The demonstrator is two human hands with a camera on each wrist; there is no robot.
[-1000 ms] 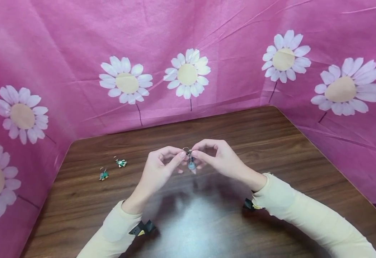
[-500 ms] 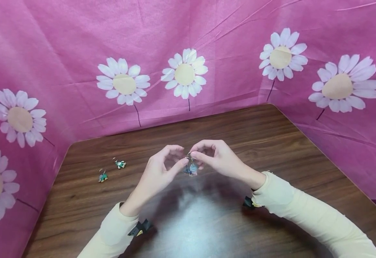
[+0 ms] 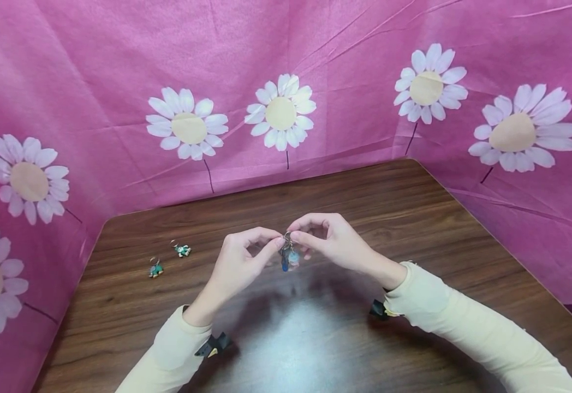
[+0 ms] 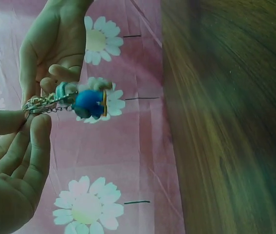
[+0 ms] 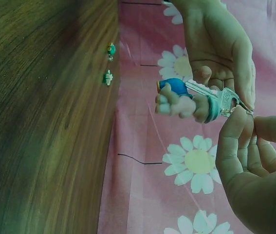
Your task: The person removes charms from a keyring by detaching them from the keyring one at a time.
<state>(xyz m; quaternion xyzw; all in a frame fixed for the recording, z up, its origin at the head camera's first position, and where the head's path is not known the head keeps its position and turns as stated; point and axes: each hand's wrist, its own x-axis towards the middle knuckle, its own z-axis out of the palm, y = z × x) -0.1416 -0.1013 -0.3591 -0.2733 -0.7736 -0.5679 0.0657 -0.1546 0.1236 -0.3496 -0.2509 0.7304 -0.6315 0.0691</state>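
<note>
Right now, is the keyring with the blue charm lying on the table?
No, both hands hold the keyring up above the table.

Head camera high, looking down and forward over the table [image 3: 413,218], both wrist cameras close beside the keychain [image 4: 86,102], shared by all three

both hands raised above the table [image 3: 413,218], mid-table, fingertips meeting. left hand [image 3: 239,267] on the left, right hand [image 3: 337,245] on the right, key ring [image 3: 286,238] pinched between them. charms [image 3: 288,257] hang below the ring, off the table surface. two small charm keychains lie on the table well left of the hands: one [image 3: 183,249] farther back, one [image 3: 156,268] nearer and further left. cloth backdrop [image 3: 286,82] stands behind and along both sides of the table.
</note>
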